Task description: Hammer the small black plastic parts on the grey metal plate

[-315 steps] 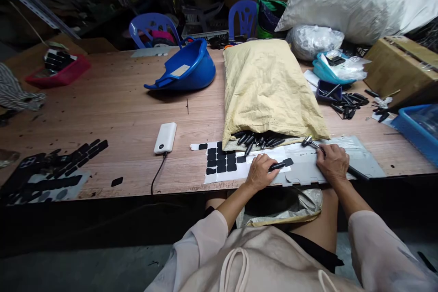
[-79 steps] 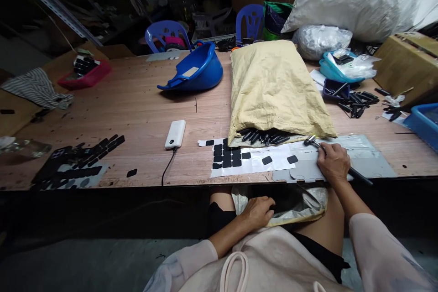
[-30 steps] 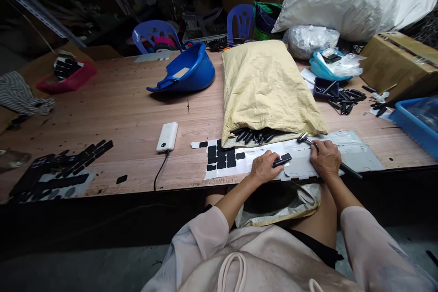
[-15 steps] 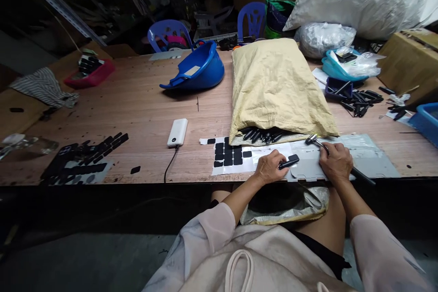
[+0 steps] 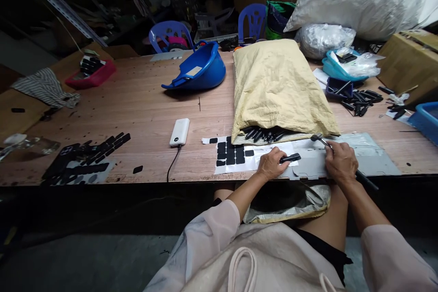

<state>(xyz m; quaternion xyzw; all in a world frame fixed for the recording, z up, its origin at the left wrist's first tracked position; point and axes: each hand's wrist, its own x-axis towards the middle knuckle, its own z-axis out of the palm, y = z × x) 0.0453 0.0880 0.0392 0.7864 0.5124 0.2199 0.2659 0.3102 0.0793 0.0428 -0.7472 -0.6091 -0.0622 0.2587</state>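
My left hand (image 5: 272,163) is closed on a slim black handle-like piece (image 5: 290,158) at the front edge of the table. The piece points to the right, low over a white sheet. In my right hand (image 5: 341,160) is a hammer (image 5: 321,140), gripped along its shaft. Its metal head points up and left, and its black grip sticks out past the hand at lower right. Just left of my left hand lies a sheet of black rounded stickers (image 5: 231,153). Several black pieces (image 5: 263,134) poke out of the mouth of a yellow woven sack (image 5: 280,84).
Under my hands a grey board (image 5: 372,157) runs along the table edge. An open sack (image 5: 287,216) rests on my lap. A white power bank (image 5: 179,132) with a cable, a blue basin (image 5: 205,70) and loose black pieces (image 5: 364,100) lie around the table.
My right hand has shifted a little to the right with the hammer. The black piece in my left hand now lies flatter, over the spot where a loose black sticker showed. The view has moved slightly.
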